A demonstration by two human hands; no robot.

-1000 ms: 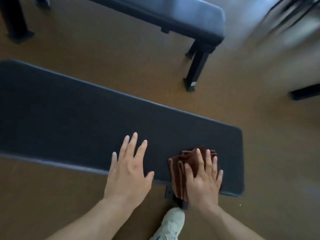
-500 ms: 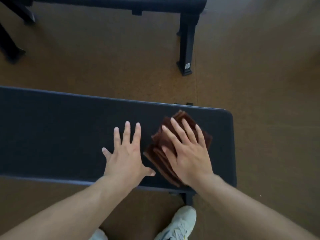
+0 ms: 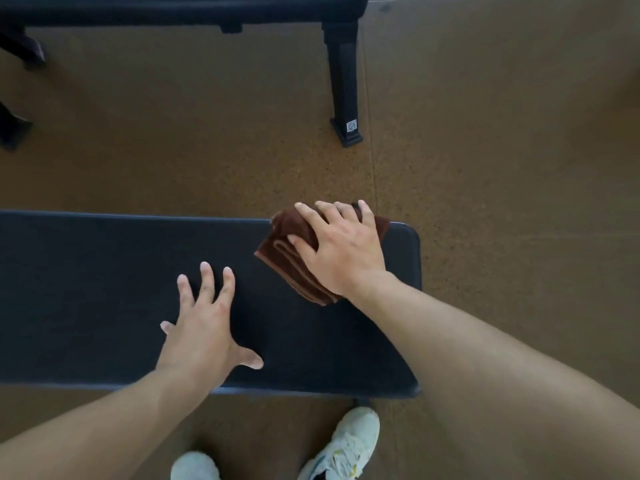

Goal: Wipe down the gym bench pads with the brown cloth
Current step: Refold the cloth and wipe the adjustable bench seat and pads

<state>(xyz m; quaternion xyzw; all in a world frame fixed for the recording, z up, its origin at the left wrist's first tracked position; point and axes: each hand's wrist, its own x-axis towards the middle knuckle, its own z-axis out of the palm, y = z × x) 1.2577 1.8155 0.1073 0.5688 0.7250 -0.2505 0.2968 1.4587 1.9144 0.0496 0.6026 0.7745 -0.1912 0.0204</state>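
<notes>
Dark padded desk point(image 3: 104, 289) on a speckled brown floor point(image 3: 502, 150), with a second bench's black leg point(image 3: 343, 84) beyond: the right hand point(image 3: 341, 247), fingers flat, presses the folded brown cloth point(image 3: 287, 258) at the far right corner, while the left hand point(image 3: 204, 327) rests splayed on the pad.

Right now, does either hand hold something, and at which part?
The right hand presses flat on the folded brown cloth, covering its far part. The left hand only rests spread on the bench pad.
</notes>
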